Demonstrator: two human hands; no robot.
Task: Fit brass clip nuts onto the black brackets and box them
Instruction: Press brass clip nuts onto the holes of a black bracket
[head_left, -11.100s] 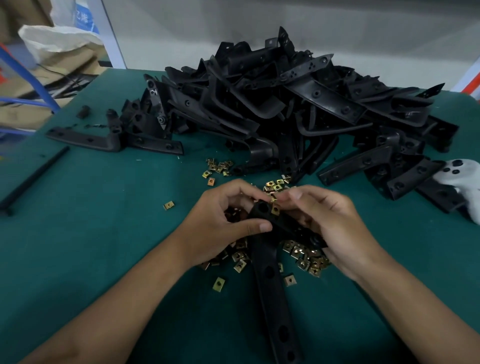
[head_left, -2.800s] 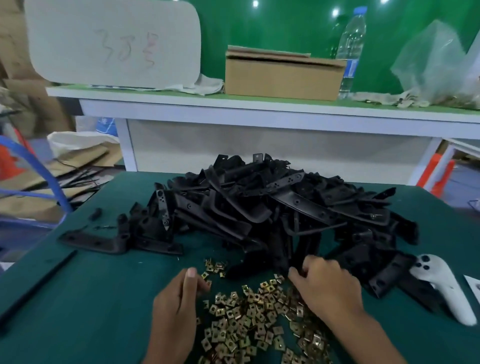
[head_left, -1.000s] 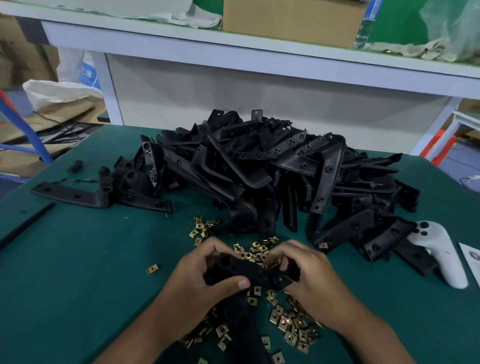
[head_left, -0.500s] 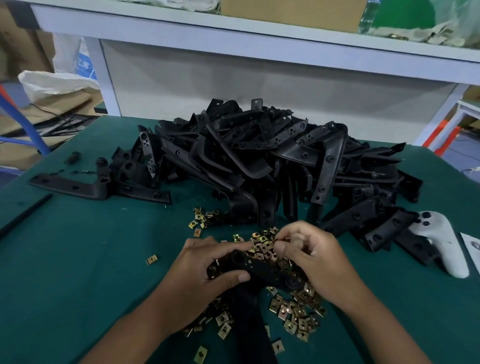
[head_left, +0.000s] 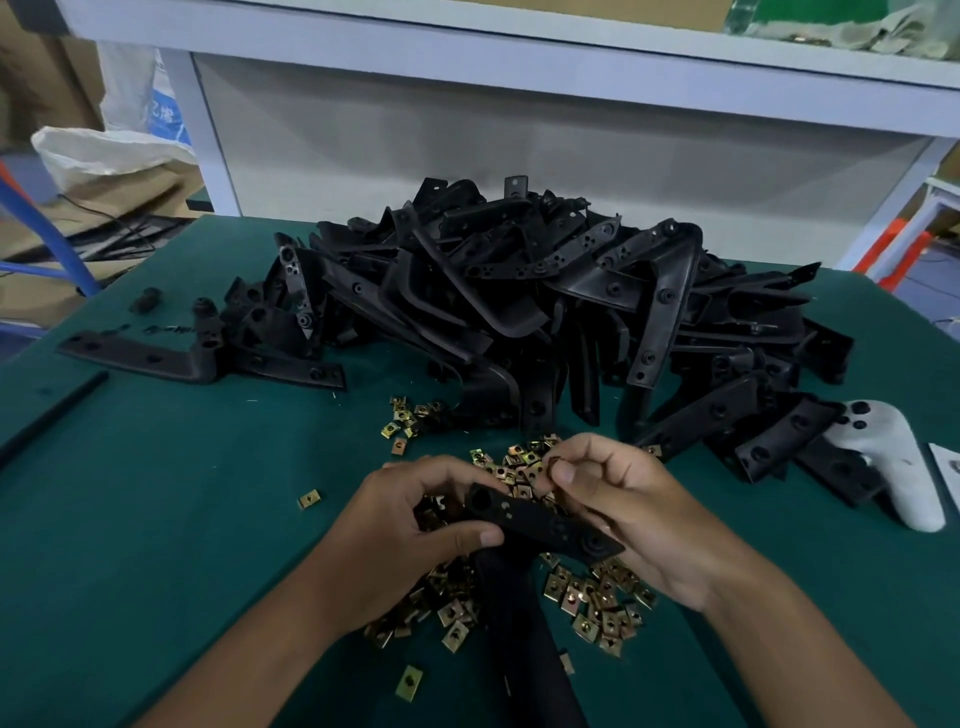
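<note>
Two hands over scattered brass clip nuts (head_left: 597, 608): left hand (head_left: 410, 525) grips an L-shaped black plastic bracket (head_left: 540, 525); right hand (head_left: 628, 509) pinches one nut beside it. Beyond, heaped black brackets (head_left: 519, 301).

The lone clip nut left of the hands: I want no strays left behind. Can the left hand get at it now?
Probably not yet: the lone nut lies in the open on the mat near the left hand, but that hand grips the bracket.

Two hands (head_left: 415, 525), one white controller (head_left: 883, 457) — brackets (head_left: 519, 291) and nuts (head_left: 597, 603) uncountable.
</note>
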